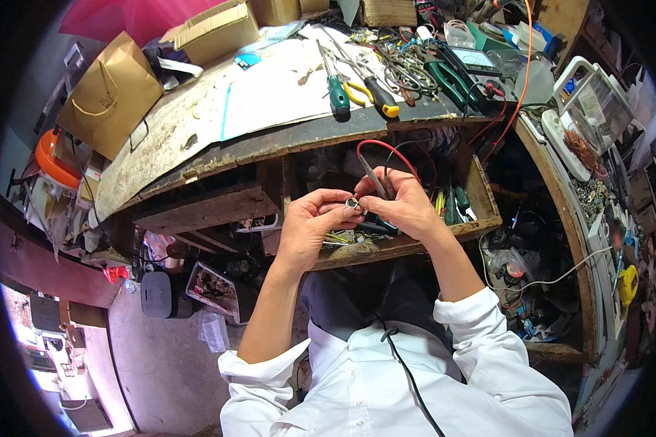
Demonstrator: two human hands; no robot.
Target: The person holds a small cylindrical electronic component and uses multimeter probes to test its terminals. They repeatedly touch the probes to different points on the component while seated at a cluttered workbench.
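Note:
My left hand (315,224) pinches a small round part (352,203) with a shiny rim between thumb and fingertips. Its exact kind is too small to make out. Close against it on the right, my right hand (404,205) is closed around a grey pen-like test probe (374,180), from whose top a red lead (391,145) curves away. The right fingertips meet the round part; whether the probe's tip touches it is hidden by the fingers. Both hands are above an open wooden drawer (481,231) holding several tools and loose bits.
On the bench (299,140) lie a teal-handled screwdriver (337,91), a yellow-and-black screwdriver (383,100), green-handled pliers (448,81) and a meter (475,61). Cardboard boxes (217,35) and a brown paper bag (113,95) stand at the left. An orange cable (526,69) hangs at the right.

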